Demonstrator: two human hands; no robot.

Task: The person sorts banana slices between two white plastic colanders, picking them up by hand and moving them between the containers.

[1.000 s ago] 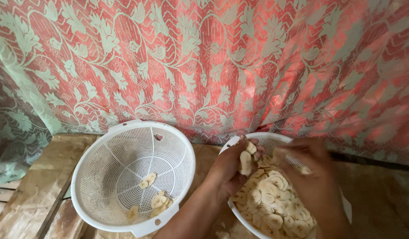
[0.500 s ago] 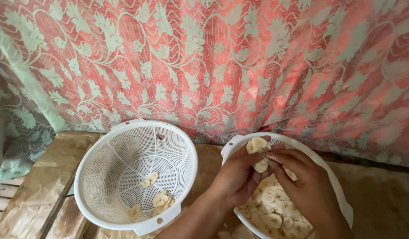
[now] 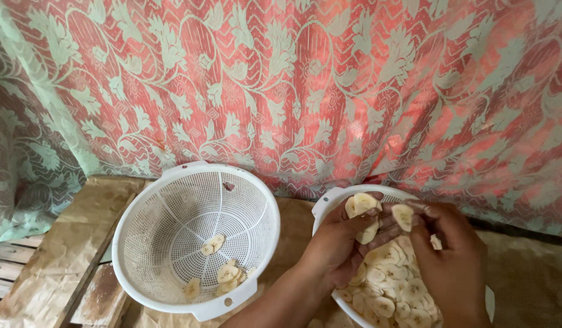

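banana slices [image 3: 361, 205] sit pinched in our left hand [image 3: 335, 246]; our right hand [image 3: 448, 252] pinches another slice [image 3: 403, 216] above the bowl [image 3: 329, 201].

Head camera looks steeply down, close over the hands [image 3: 390, 249], seemingly facing a curtain [image 3: 305, 91].

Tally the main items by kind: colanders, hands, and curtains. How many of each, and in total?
White perforated plastic colanders: 2, one on the left, one on the right
Hands over the right colander: 2, left hand, right hand
Red and green patterned curtain: 1
Total: 5
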